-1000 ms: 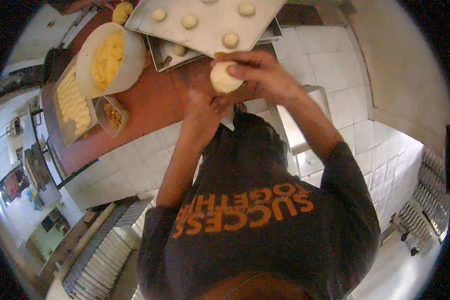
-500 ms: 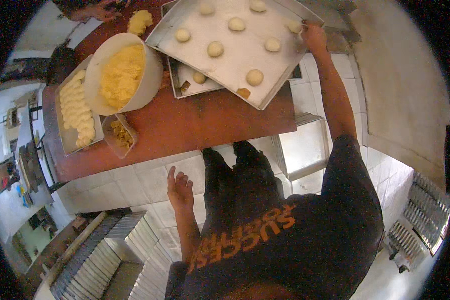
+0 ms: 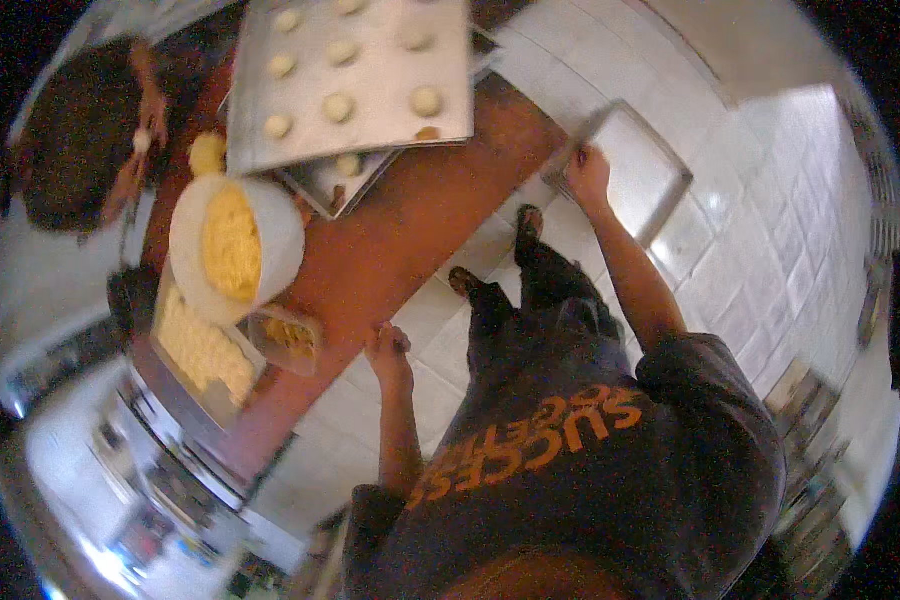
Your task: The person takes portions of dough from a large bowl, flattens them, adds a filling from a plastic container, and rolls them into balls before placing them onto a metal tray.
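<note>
My left hand [image 3: 390, 358] hangs just off the near edge of the red-brown table [image 3: 425, 215], its fingers curled with nothing visible in them. Farther right, my right hand [image 3: 588, 177] overlaps the edge of a bare metal tray [image 3: 642, 172] down by the floor. Blur smears its fingers, and I cannot tell whether it touches that tray. On the table a baking tray [image 3: 380, 125] holds several round dough balls [image 3: 338, 107] in rows. It lies askew over another tray [image 3: 342, 196] of dough balls, resting apart from both my hands.
A white tub [image 3: 288, 235] of yellow filling [image 3: 232, 240] stands left on the table. Near it are a tray of pale dough pieces [image 3: 205, 350], a small clear container [image 3: 292, 340] of brown pieces and a yellow lump [image 3: 207, 154]. Another person's hands [image 3: 140, 150] work across the table.
My right hand has let go of the dough-ball tray and come down toward the bare tray. The fingers of my left hand have curled. The whole view has turned.
</note>
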{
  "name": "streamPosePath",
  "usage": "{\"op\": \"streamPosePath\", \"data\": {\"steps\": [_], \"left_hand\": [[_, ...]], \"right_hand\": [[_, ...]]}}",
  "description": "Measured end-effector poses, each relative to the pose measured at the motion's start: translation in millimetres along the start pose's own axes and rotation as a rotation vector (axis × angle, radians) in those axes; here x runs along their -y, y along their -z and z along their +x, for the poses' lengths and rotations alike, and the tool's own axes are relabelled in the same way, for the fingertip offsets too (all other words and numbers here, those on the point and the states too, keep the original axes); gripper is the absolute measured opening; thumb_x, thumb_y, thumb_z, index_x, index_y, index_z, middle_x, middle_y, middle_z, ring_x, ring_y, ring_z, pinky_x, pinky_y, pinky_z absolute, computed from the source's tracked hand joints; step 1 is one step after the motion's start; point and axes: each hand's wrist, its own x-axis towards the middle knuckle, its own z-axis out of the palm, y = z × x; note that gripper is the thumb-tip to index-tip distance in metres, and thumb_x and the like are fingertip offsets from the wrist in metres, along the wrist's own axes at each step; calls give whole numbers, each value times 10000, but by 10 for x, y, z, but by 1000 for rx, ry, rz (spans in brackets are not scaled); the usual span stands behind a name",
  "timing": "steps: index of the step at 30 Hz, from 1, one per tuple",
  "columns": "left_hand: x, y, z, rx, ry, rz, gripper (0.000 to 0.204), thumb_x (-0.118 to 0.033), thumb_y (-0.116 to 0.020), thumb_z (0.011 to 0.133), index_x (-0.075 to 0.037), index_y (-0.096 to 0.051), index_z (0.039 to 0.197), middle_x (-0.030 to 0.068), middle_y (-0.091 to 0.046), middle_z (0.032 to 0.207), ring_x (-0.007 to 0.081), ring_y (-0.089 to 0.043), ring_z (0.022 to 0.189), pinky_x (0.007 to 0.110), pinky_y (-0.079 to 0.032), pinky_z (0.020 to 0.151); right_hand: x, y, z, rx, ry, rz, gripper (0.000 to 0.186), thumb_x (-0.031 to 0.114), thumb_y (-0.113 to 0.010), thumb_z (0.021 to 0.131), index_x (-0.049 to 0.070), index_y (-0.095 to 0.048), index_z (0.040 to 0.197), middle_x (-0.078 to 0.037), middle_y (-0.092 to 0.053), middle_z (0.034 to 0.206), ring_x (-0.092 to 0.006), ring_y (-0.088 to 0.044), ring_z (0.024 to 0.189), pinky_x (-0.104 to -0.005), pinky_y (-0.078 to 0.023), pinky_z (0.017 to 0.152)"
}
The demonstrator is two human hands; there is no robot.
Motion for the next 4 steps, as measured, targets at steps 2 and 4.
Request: {"op": "streamPosePath", "data": {"steps": [2,4], "left_hand": [[-84,-138,75,-9,-45,176,63,-115,-492,828,-85,-482,882,-14,-434,643,61,-347,502,190,-274,448],[-174,-418,-19,-106,-84,255,135,-119,-505,825,-58,-509,946,0,-499,701,62,-355,495,184,-277,438]], "right_hand": [[-1036,56,-716,239,-263,22,232,199,-532,739,12,-590,863,-203,-588,833,-320,-575,822,-421,-441,723],[-1713,98,-1205,220,-405,78,204,177,-532,731,11,-602,828,-224,-596,791,-303,-593,792,-417,-446,716]]}}
